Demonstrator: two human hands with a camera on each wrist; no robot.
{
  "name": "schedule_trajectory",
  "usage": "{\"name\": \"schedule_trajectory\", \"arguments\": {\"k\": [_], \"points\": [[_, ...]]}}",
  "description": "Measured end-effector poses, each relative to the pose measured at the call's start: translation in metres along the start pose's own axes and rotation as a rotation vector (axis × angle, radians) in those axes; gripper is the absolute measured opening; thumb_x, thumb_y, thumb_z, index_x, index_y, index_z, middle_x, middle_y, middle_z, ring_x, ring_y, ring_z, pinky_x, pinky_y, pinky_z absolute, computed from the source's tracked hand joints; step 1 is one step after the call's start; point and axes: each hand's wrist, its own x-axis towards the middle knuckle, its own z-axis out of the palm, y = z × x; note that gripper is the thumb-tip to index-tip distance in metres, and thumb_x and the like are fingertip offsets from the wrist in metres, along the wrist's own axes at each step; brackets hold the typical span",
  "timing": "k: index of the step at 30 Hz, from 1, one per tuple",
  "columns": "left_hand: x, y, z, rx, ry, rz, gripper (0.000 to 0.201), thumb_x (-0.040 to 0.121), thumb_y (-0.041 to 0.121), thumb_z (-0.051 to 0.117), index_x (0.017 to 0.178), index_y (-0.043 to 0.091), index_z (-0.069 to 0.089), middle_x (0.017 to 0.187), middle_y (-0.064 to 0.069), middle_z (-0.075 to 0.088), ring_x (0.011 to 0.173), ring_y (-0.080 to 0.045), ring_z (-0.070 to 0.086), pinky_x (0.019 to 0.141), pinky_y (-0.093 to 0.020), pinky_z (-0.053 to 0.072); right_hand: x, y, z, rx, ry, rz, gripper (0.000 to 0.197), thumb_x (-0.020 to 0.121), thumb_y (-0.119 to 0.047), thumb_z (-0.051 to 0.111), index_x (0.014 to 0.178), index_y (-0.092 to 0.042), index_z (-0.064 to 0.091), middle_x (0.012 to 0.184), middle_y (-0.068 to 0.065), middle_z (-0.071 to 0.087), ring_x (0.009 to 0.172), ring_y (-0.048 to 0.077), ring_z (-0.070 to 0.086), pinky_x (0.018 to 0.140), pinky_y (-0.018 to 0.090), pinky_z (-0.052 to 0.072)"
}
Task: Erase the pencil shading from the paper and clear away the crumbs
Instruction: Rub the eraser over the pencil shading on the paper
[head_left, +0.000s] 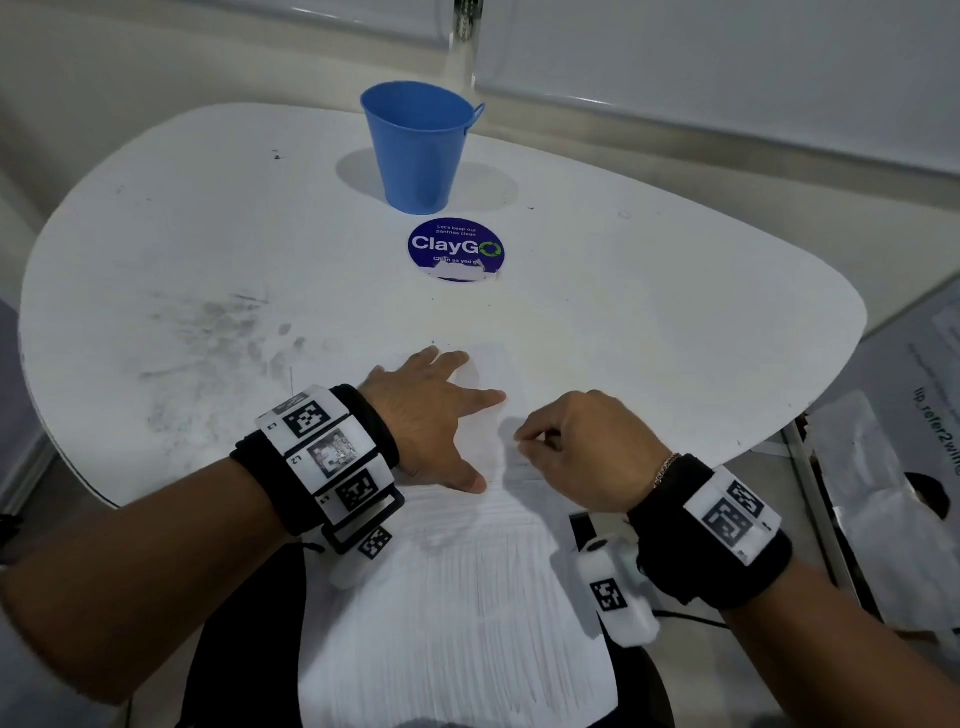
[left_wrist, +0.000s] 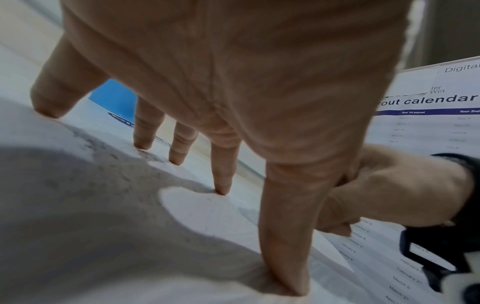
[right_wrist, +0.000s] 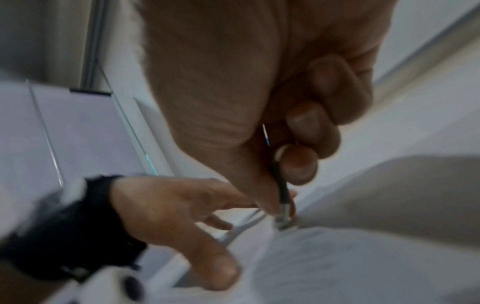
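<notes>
Hanging off the near table edge, the white paper sheet with faint pencil shading (head_left: 467, 587) runs from the person's lap up onto the white oval table (head_left: 208, 249). Spread flat, the left hand (head_left: 434, 415) presses its straight fingers onto the sheet's far part, pinning it. Just right of it, the right hand (head_left: 576, 457) pinches a thin dark pencil with a metal ferrule and white eraser tip (right_wrist: 281, 205), tip down on the sheet; the wrist view is blurred, so the eraser end is probably, not certainly, touching. Erasing looks to be in hand, with grey strokes left across the near half. Next the rubbing must work nearer, the pinning hand following; crumbs likely go toward the far blue metal bucket (head_left: 421, 145).
</notes>
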Motion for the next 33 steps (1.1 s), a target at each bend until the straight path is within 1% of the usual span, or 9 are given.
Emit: {"name": "schedule_trajectory", "arguments": {"k": [2,6,10,15,19,23,25,28,33], "points": [[0.0,0.0,0.0,0.001,0.006,-0.002,0.1,0.076,0.076,0.066,0.153,0.058,0.006,0.168,0.009,-0.013,0.154,-0.017,-0.015,0.123,-0.058,0.011,-0.001,-0.003,-0.002,0.021,-0.044,-0.019,0.019,0.093,-0.027,0.059,0.097,-0.029,0.078,0.072,-0.015,0.067,0.071,0.011,0.06,0.073,0.029,0.05],[0.0,-0.001,-0.001,-0.005,-0.003,-0.007,0.1,0.076,0.076,0.066,0.153,0.058,0.004,0.168,0.01,-0.014,0.154,-0.017,-0.016,0.123,-0.058,0.01,0.007,0.007,-0.007,-0.004,0.109,0.103,0.021,0.095,-0.028,0.057,0.104,-0.029,0.076,0.095,-0.009,0.074,0.091,0.019,0.065,0.082,0.032,0.052],[0.001,0.0,0.001,0.003,-0.001,-0.005,0.1,0.076,0.076,0.066,0.153,0.058,0.004,0.168,0.01,-0.014,0.154,-0.017,-0.016,0.122,-0.058,0.01,-0.002,-0.004,0.0,0.02,-0.041,-0.015,0.019,0.093,-0.027,0.059,0.095,-0.029,0.077,0.072,-0.013,0.067,0.072,0.014,0.059,0.074,0.031,0.052],[0.002,-0.002,0.0,-0.002,-0.006,-0.01,0.101,0.076,0.076,0.066,0.153,0.059,0.004,0.168,0.01,-0.014,0.154,-0.017,-0.017,0.122,-0.057,0.009,0.01,0.005,-0.005,-0.014,0.127,0.125,0.022,0.094,-0.026,0.056,0.101,-0.028,0.076,0.093,-0.007,0.074,0.09,0.021,0.065,0.08,0.033,0.053],[0.001,0.0,-0.001,0.004,-0.004,-0.006,0.1,0.076,0.076,0.066,0.153,0.058,0.005,0.168,0.01,-0.014,0.154,-0.017,-0.016,0.122,-0.059,0.01,-0.001,-0.009,0.004,0.02,-0.034,-0.028,0.021,0.092,-0.026,0.057,0.09,-0.028,0.077,0.07,-0.008,0.069,0.066,0.016,0.059,0.069,0.035,0.054],[0.001,-0.001,-0.002,-0.003,-0.008,-0.008,0.101,0.076,0.076,0.066,0.153,0.058,0.005,0.168,0.01,-0.014,0.154,-0.018,-0.017,0.122,-0.059,0.01,0.012,0.0,-0.003,0.031,0.079,0.098,0.021,0.092,-0.025,0.057,0.097,-0.029,0.077,0.089,-0.009,0.074,0.086,0.019,0.064,0.08,0.033,0.053],[0.0,0.0,-0.001,-0.001,-0.01,-0.008,0.1,0.077,0.075,0.066,0.153,0.058,0.004,0.167,0.01,-0.014,0.154,-0.018,-0.017,0.123,-0.059,0.01,0.012,0.001,0.0,0.016,0.125,0.127,0.022,0.092,-0.024,0.056,0.096,-0.027,0.077,0.088,-0.007,0.073,0.086,0.021,0.064,0.078,0.033,0.053],[0.001,-0.001,0.0,0.004,-0.004,-0.006,0.101,0.076,0.076,0.066,0.153,0.058,0.004,0.168,0.01,-0.015,0.154,-0.017,-0.017,0.123,-0.059,0.01,0.005,-0.009,0.006,-0.007,0.046,0.044,0.021,0.091,-0.024,0.055,0.092,-0.025,0.076,0.078,-0.004,0.072,0.077,0.022,0.064,0.073,0.035,0.055],[0.001,-0.001,0.0,-0.002,0.002,-0.009,0.101,0.076,0.075,0.066,0.153,0.058,0.004,0.167,0.011,-0.014,0.154,-0.016,-0.018,0.123,-0.058,0.009,0.016,0.003,0.0,0.038,0.155,0.146,0.02,0.093,-0.026,0.057,0.099,-0.027,0.077,0.094,-0.005,0.075,0.09,0.023,0.066,0.08,0.033,0.054]]}}
